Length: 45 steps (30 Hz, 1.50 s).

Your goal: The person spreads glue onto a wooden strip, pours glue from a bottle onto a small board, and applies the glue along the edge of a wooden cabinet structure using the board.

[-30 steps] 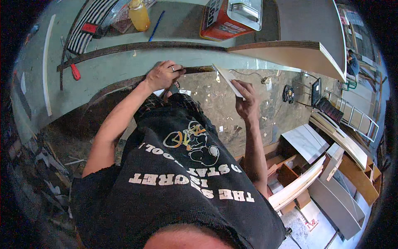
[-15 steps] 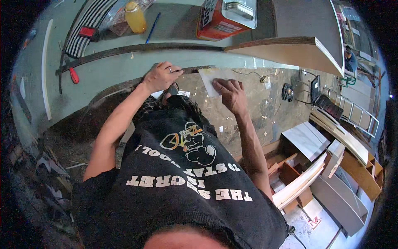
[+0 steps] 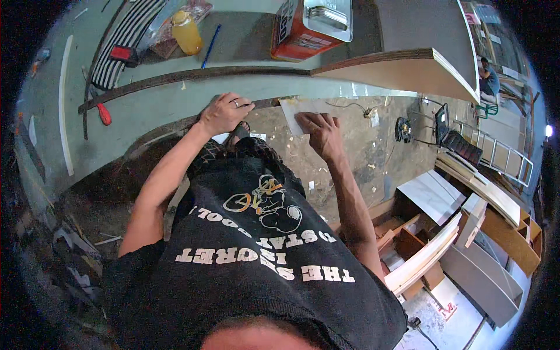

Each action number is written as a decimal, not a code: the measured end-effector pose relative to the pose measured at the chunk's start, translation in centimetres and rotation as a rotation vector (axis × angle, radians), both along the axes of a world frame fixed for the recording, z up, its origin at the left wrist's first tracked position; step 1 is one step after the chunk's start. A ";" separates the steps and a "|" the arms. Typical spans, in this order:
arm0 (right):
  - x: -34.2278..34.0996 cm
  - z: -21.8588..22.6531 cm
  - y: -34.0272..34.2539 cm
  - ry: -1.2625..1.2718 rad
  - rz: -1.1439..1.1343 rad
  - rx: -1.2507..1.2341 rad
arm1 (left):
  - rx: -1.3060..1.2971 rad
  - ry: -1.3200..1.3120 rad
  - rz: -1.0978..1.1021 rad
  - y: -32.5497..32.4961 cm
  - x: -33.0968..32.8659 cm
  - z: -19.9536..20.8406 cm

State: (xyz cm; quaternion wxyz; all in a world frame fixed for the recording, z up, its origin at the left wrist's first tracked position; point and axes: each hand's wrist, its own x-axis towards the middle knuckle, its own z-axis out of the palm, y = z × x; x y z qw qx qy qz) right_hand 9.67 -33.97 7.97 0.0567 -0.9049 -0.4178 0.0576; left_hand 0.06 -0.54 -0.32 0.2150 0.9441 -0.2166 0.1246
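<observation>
My left hand [image 3: 224, 112] is curled over the bench edge [image 3: 175, 125], gripping it. My right hand [image 3: 319, 129] presses flat, fingers together, on a pale sheet [image 3: 294, 109] at that edge. Behind sit a red can [image 3: 300, 26] and yellow bottle [image 3: 186, 34].

Bottle [image 3: 186, 33] left of can [image 3: 311, 26], both on bench [image 3: 146, 108].

Pretty clearly a carpentry workshop: a big workbench [image 3: 146, 111] with cut boards [image 3: 431, 256] stacked right of it and wood chips [image 3: 303, 157] on the floor below.
</observation>
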 end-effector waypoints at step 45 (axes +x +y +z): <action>-1.6 3.4 4.5 0.064 -0.300 -0.037 | 0.005 -0.022 0.026 -0.2 0.2 0.6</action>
